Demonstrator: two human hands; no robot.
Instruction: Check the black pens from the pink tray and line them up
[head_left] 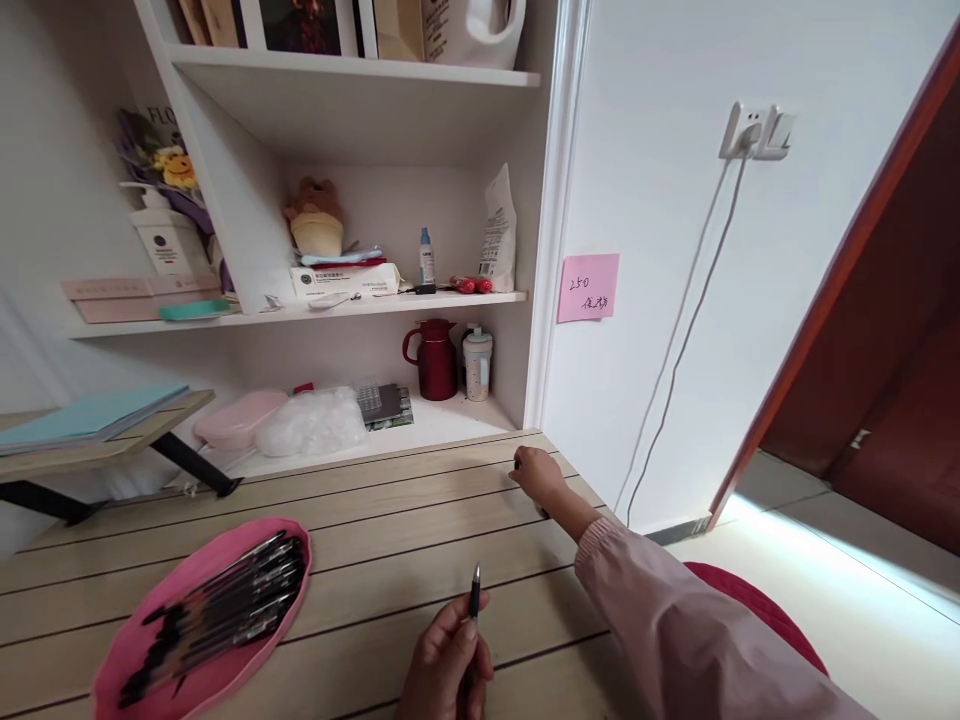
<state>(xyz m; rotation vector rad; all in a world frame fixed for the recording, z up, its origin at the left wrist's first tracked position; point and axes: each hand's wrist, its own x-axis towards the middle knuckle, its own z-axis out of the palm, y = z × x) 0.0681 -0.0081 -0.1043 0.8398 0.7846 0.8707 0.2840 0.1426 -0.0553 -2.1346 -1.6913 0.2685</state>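
At the bottom middle of the head view, my left hand (pixel 439 665) is closed around a pen (pixel 475 595). Its pointed metal tip faces up and its dark barrel runs down into my fingers. My right hand (pixel 540 476) reaches across to the far right corner of the wooden table (pixel 390 520). Those fingers are curled together, and a small dark bit shows at their left side, too small to name. To the left stands a pink scalloped tray (pixel 289 640) with a pile of several black pens (pixel 240 590) in it.
Behind the table, a white shelf (pixel 360 75) holds a red jug (pixel 437 360), a cup (pixel 477 365) and a clear plastic bag (pixel 311 422). A small raised stand (pixel 187 405) carries blue papers at left. A pink note (pixel 588 288) and a plugged-in cord (pixel 686 330) are on the right wall.
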